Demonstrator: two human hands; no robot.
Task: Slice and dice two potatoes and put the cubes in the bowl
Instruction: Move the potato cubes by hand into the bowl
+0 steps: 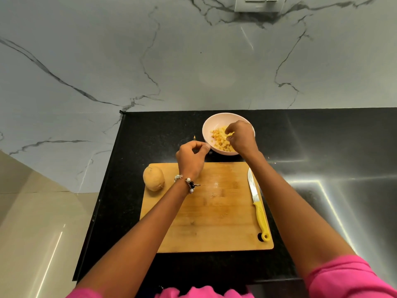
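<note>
A pale pink bowl [209, 125] stands on the black counter behind the wooden cutting board [214, 222] and holds several yellow potato cubes [220, 140]. My right hand [242, 137] is over the bowl, fingers curled round a few potato pieces. My left hand [191, 157] hovers at the board's far edge beside the bowl, fingers loosely curled, holding nothing. One whole unpeeled potato [153, 178] lies on the board's far left corner. A knife [256, 205] with a yellow handle lies along the board's right edge, blade pointing away from me.
The black counter [150, 136] ends on the left just beyond the board. A marble wall [193, 61] rises behind the bowl. A small potato scrap [194, 137] lies on the counter left of the bowl.
</note>
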